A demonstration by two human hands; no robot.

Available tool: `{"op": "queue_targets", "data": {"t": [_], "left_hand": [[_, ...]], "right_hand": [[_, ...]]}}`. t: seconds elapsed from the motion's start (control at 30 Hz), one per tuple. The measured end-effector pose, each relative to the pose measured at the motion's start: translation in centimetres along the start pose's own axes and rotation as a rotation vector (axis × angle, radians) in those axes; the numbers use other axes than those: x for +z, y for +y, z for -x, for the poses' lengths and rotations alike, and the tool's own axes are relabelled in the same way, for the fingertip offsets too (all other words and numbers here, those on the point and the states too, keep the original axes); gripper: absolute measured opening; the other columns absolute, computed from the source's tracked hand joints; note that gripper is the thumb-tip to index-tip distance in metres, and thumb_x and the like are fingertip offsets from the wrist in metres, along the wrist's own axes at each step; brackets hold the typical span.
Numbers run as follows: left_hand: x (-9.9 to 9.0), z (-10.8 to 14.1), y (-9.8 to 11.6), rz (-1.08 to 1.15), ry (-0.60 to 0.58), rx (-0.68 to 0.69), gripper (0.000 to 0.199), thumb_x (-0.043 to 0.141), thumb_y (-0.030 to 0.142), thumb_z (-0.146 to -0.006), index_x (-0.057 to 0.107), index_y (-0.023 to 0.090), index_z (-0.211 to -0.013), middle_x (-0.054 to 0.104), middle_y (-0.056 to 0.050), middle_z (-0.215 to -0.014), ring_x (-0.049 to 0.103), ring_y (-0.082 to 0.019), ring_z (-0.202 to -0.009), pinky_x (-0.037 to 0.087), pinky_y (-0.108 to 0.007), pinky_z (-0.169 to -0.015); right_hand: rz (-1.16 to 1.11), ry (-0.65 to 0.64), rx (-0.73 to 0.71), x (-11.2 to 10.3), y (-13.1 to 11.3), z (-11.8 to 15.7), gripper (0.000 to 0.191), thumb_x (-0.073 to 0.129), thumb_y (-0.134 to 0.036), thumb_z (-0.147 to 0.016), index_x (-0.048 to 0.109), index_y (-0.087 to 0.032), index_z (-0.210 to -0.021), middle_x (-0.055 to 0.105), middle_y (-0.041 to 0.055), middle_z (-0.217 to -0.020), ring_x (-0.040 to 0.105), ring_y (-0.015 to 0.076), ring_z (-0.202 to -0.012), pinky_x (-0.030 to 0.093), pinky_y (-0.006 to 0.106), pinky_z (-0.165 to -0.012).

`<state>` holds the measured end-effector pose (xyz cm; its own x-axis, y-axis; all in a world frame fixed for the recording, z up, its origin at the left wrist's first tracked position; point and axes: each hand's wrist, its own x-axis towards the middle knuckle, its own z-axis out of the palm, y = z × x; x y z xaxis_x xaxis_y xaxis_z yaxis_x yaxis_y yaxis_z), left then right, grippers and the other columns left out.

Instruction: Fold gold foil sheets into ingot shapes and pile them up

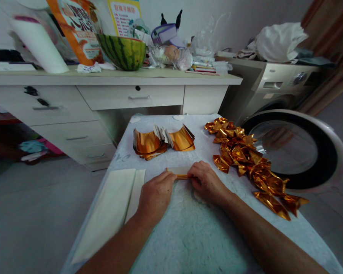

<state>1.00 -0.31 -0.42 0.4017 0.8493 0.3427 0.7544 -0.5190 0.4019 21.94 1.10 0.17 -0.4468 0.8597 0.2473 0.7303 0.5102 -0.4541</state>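
Note:
Between my two hands, low over the table, lies a sheet of gold foil paper (pixel 183 176) with its pale back facing up and a narrow gold fold along the near edge. My left hand (pixel 157 192) pinches the fold's left end, fingers closed. At its right end my right hand (pixel 204 180) grips the same strip with curled fingers. Beyond them sit two curved stacks of gold foil paper, a left stack (pixel 148 144) and a right stack (pixel 181 139). A heap of folded gold foil pieces (pixel 240 152) spreads along the table's right side.
White folded paper (pixel 111 205) lies on the left of the cloth-covered table (pixel 171 243). Behind stands a white desk (pixel 114 79) bearing a cut watermelon (pixel 123 51), an orange snack bag (pixel 77 32) and plastic bags. A washing machine's open round door (pixel 328 152) adjoins the table's right edge.

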Motion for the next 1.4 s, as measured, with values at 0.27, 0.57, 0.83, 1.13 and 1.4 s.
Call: {"op": "queue_targets", "data": {"t": [0.27,0.57,0.83,1.13,1.4], "left_hand": [[0.2,-0.3,0.3,0.115,0.079,-0.002,0.021,0.049,0.005,-0.086,0.058,0.022,-0.096,0.066,-0.005,-0.11,0.065,-0.019,-0.104,0.054,-0.033,-0.09],[-0.6,-0.3,0.3,-0.031,-0.115,-0.035,0.014,0.054,0.008,-0.086,0.061,0.02,-0.082,0.066,-0.005,-0.099,0.058,-0.024,-0.101,0.048,-0.043,-0.093],[-0.4,0.3,0.8,0.094,-0.17,0.056,0.021,0.06,0.006,-0.08,0.065,0.02,-0.096,0.064,-0.004,-0.102,0.052,-0.024,-0.105,0.045,-0.041,-0.095],[1.1,-0.3,0.8,0.087,-0.163,0.022,0.008,0.061,0.015,-0.088,0.066,0.02,-0.09,0.063,-0.004,-0.095,0.055,-0.023,-0.096,0.047,-0.04,-0.087],[1.1,-0.6,1.7,0.107,-0.139,-0.058,0.012,0.059,0.008,-0.081,0.061,0.019,-0.078,0.061,-0.004,-0.088,0.053,-0.023,-0.091,0.046,-0.039,-0.082]], "right_hand": [[-0.014,-0.039,-0.004,-0.1,-0.8,0.0,0.028,0.052,0.003,-0.068,0.058,-0.019,-0.084,0.06,0.003,-0.088,0.049,0.0193,-0.087,0.035,0.032,-0.079],[-0.087,-0.123,-0.04,0.0,-0.6,0.2,0.023,0.057,0.0,-0.073,0.065,-0.019,-0.085,0.063,0.0018,-0.085,0.051,0.018,-0.085,0.035,0.031,-0.077],[-0.104,-0.125,-0.033,0.1,-0.2,0.2,0.016,0.061,-0.006,-0.082,0.068,-0.02,-0.085,0.065,0.0006,-0.083,0.055,0.0166,-0.084,0.035,0.032,-0.081],[-0.192,-0.161,-0.006,-0.5,0.1,0.0,0.017,0.067,-0.005,-0.078,0.066,-0.018,-0.089,0.066,-0.0003,-0.083,0.057,0.0158,-0.083,0.038,0.031,-0.081],[-0.216,-0.183,-0.032,-1.0,1.1,0.3,0.007,0.067,-0.012,-0.084,0.067,-0.018,-0.085,0.065,0.0014,-0.087,0.056,0.0168,-0.087,0.039,0.032,-0.083]]}}
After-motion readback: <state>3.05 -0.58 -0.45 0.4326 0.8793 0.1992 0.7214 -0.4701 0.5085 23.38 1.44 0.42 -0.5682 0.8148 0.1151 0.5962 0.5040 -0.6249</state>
